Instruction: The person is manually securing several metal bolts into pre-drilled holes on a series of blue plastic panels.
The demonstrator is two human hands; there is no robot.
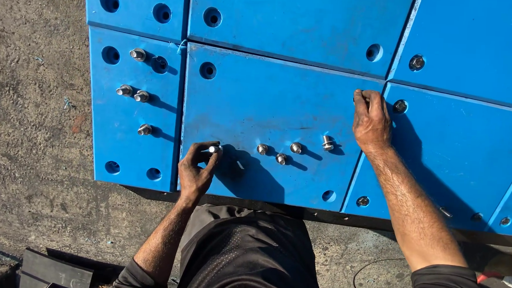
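L hand point(196, 170) pinches bolt point(213, 149); R hand point(371, 121) on panel point(270, 104).

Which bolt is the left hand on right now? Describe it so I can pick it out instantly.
Find the middle blue panel in the lower row. Near its left edge, the left hand pinches a silver bolt between its fingertips. It lies left of the loose bolts standing mid-panel, and it alone has fingers around it.

We cannot see what our right hand point(372, 119) covers at its fingertips. The blue panels point(281, 104) run off the frame at twelve and three o'clock. Our left hand point(198, 169) half hides a bolt point(213, 149).
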